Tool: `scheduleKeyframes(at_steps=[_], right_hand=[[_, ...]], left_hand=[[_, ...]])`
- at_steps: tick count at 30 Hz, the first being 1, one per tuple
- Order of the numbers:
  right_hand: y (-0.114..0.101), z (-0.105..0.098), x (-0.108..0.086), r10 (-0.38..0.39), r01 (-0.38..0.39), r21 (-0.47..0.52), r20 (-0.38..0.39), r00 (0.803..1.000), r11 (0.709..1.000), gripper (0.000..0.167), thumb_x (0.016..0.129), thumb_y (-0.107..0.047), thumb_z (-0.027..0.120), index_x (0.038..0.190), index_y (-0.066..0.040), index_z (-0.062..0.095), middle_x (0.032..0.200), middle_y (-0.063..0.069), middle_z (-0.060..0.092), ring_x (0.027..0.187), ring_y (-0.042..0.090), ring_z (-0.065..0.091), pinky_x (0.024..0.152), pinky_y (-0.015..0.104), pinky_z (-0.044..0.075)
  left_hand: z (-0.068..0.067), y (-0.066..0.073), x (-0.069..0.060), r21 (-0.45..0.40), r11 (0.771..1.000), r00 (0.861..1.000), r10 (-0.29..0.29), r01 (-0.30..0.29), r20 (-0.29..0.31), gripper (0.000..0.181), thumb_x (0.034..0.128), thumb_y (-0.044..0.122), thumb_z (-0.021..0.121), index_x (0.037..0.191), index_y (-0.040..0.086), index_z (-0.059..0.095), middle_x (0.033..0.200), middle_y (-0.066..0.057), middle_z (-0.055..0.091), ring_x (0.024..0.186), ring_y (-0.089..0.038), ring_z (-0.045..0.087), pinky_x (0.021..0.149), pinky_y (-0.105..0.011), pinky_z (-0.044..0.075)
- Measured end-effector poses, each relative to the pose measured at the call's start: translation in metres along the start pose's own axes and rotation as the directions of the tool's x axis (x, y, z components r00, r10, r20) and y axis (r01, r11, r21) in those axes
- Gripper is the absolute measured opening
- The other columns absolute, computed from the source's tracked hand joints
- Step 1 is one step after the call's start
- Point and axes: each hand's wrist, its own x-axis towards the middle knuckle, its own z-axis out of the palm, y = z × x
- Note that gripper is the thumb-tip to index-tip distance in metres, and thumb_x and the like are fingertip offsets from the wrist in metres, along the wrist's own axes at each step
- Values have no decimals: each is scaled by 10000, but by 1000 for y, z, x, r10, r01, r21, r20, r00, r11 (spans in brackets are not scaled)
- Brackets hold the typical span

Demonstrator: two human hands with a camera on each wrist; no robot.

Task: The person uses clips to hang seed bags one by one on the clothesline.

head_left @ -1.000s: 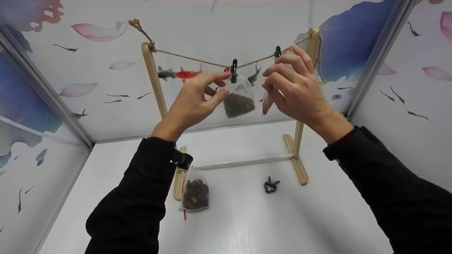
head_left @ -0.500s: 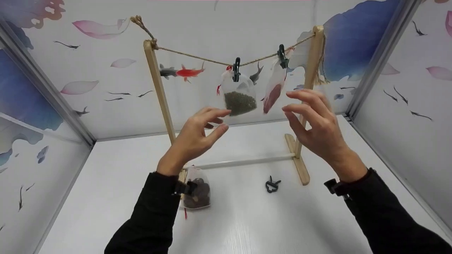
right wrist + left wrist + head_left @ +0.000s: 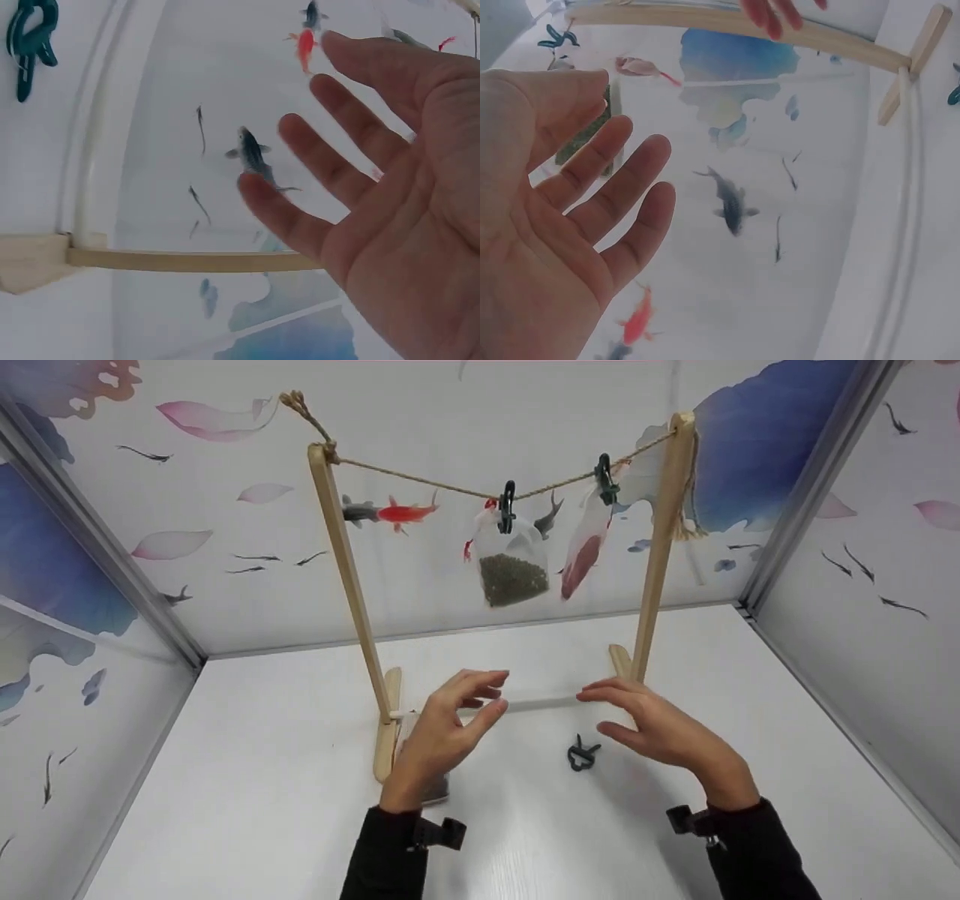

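Observation:
Both hands hover over the table with relaxed fingers and hold nothing. My left hand [image 3: 446, 727] is above a bag of dark contents [image 3: 436, 790], hiding most of it. My right hand [image 3: 664, 724] is up and right of a loose dark green clip [image 3: 581, 754], which also shows in the right wrist view [image 3: 31, 45]. From the rope [image 3: 412, 478] hang two bags: one of green grains [image 3: 514, 579] under a clip [image 3: 507, 506], and a reddish one [image 3: 582, 564], seen edge-on, under another clip [image 3: 606, 481].
The wooden stand has a left post [image 3: 349, 577], a right post [image 3: 660, 555] and a pale low crossbar [image 3: 544, 705]. Patterned panels [image 3: 247, 585] rise behind and at both sides of the white table [image 3: 262, 810].
Both hands have come away from the clipped bags and moved down over the table. The right hand has let go of the reddish bag, which now hangs from its clip.

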Motion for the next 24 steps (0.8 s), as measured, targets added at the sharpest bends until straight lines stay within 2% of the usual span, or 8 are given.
scheduleKeyframes(at_steps=[4, 6, 8, 11, 13, 18, 24], right_hand=[[13, 23, -9, 72, -77, 51, 90, 993, 996, 445, 950, 9, 682, 1381, -30, 580, 1390, 101, 578, 1305, 317, 523, 1027, 521, 446], [17, 32, -12, 101, -110, 52, 141, 985, 993, 472, 950, 34, 660, 1407, -16, 554, 1425, 142, 546, 1328, 350, 498, 1032, 534, 440], [21, 38, -13, 137, -146, 34, 188, 972, 989, 511, 938, 63, 649, 1430, -12, 533, 1446, 183, 518, 1337, 382, 485, 1029, 551, 438], [23, 45, -13, 189, -190, -18, 237, 953, 982, 555, 911, 93, 648, 1441, -18, 527, 1446, 226, 501, 1325, 420, 485, 1016, 574, 443], [23, 48, -12, 213, -205, -57, 247, 945, 977, 556, 897, 95, 664, 1426, -28, 549, 1416, 238, 520, 1289, 438, 508, 997, 589, 452], [21, 58, -10, 261, -234, -136, 239, 935, 963, 534, 869, 95, 698, 1376, -43, 602, 1303, 233, 576, 1169, 439, 567, 927, 577, 496], [22, 66, -13, 343, -294, -236, 207, 916, 926, 559, 821, 66, 770, 1346, -69, 629, 1183, 177, 616, 1055, 383, 583, 855, 526, 525]], left_hand=[[25, -16, -16, -47, 996, 997, -71, 72, 17, 361, 1027, 220, 632, 1375, 126, 617, 1285, 9, 636, 1142, -238, 643, 938, -374, 527], [37, -22, -22, -58, 989, 990, -135, 136, 31, 390, 1026, 238, 634, 1396, 120, 597, 1265, -8, 643, 1123, -221, 651, 929, -362, 529], [48, -27, -26, -62, 976, 977, -206, 209, 50, 434, 1027, 263, 631, 1426, 106, 563, 1242, -22, 650, 1104, -215, 659, 918, -350, 531], [63, -33, -31, -65, 946, 947, -314, 319, 72, 504, 1020, 296, 638, 1466, 98, 514, 1205, -19, 661, 1080, -175, 663, 900, -326, 532], [71, -37, -34, -73, 927, 929, -362, 368, 83, 518, 1016, 293, 643, 1470, 87, 503, 1200, -32, 665, 1073, -173, 665, 894, -326, 533], [82, -40, -40, -76, 906, 905, -405, 416, 131, 488, 1008, 278, 651, 1434, 68, 537, 1205, -113, 664, 1060, -212, 674, 888, -352, 538], [86, -42, -44, -53, 889, 876, -436, 455, 204, 499, 1001, 281, 651, 1411, 16, 548, 1223, -159, 643, 1066, -261, 674, 879, -362, 545]])
